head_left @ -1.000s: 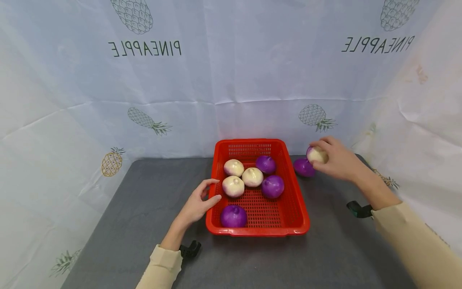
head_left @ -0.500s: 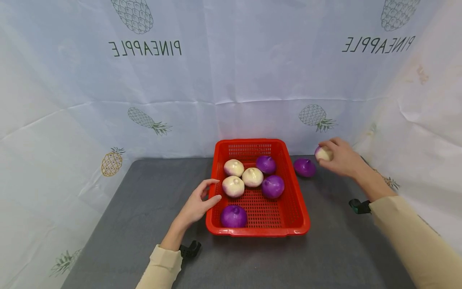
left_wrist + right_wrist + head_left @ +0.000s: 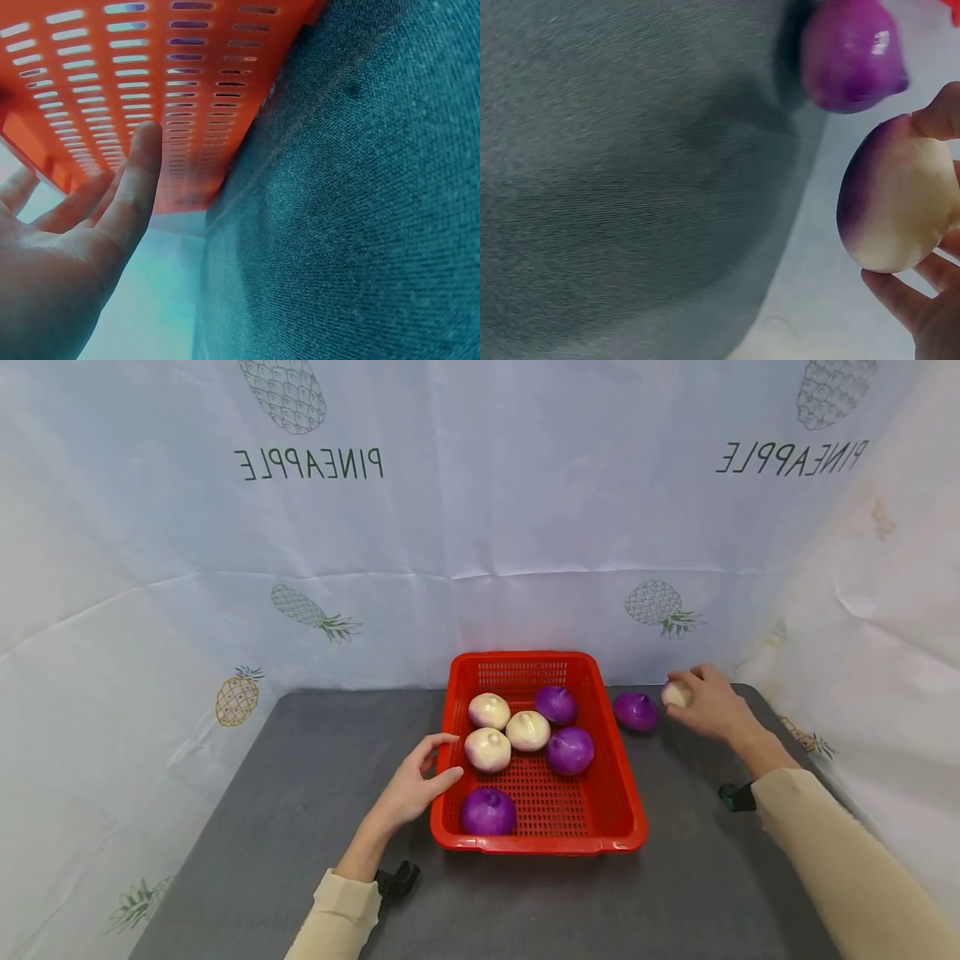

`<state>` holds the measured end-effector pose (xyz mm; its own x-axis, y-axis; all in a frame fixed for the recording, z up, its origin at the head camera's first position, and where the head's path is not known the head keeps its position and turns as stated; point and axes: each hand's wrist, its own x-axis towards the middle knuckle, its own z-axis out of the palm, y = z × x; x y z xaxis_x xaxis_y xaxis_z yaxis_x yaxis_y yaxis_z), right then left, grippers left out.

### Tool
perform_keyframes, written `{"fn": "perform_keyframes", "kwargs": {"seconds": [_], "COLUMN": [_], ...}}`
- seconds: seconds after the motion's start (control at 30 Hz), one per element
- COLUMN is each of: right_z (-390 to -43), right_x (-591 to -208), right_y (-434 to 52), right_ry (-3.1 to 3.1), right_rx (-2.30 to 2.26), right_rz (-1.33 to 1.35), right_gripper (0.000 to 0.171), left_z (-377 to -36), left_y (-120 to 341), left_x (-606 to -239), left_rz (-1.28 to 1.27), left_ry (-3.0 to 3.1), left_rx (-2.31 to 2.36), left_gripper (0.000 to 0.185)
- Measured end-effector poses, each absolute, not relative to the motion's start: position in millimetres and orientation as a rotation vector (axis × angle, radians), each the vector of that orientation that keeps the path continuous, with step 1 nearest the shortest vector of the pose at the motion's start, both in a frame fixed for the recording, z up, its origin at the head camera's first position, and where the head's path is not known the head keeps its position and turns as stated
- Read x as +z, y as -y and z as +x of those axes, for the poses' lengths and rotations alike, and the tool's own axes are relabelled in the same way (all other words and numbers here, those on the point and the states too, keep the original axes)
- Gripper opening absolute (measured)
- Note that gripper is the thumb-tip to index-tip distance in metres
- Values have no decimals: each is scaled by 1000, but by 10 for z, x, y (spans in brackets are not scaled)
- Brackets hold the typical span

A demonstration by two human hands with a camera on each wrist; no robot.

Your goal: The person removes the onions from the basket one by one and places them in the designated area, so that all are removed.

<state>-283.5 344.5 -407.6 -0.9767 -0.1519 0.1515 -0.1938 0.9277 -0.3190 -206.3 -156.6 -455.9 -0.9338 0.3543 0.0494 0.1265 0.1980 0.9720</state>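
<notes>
My right hand (image 3: 708,703) pinches a white-and-purple turnip (image 3: 677,694) between thumb and fingers at the table's back right. In the right wrist view the turnip (image 3: 891,196) shows its purple end facing away from the palm. A purple onion (image 3: 636,712) sits on the table just left of it. My left hand (image 3: 411,782) is at the left rim of a red plastic basket (image 3: 540,845), fingers spread and lightly bent. One finger lies against the basket's slotted outer wall (image 3: 90,90) in the left wrist view. White turnips (image 3: 487,750) and purple onions (image 3: 488,812) lie in the basket.
A dark grey cloth covers the table (image 3: 322,752). White curtains (image 3: 525,527) printed with pineapples rise behind and at both sides. The basket stands between the two hands, its right wall near the loose onion.
My right hand has carried the turnip to the right, away from the loose onion, and lowered it toward the table. The left hand stays at the basket's rim. The head view has shifted slightly.
</notes>
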Motion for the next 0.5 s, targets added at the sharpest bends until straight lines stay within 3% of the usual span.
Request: {"fn": "perform_keyframes", "kwargs": {"seconds": [0.5], "right_z": [-2954], "right_x": [-4411], "right_y": [-3509], "right_ry": [3034], "right_rx": [528], "right_rz": [240], "right_gripper": [58], "left_z": [-2041], "left_y": [1562], "left_x": [-4535], "left_rz": [477], "left_ry": [-2275], "left_rx": [1832], "left_gripper": [56]}}
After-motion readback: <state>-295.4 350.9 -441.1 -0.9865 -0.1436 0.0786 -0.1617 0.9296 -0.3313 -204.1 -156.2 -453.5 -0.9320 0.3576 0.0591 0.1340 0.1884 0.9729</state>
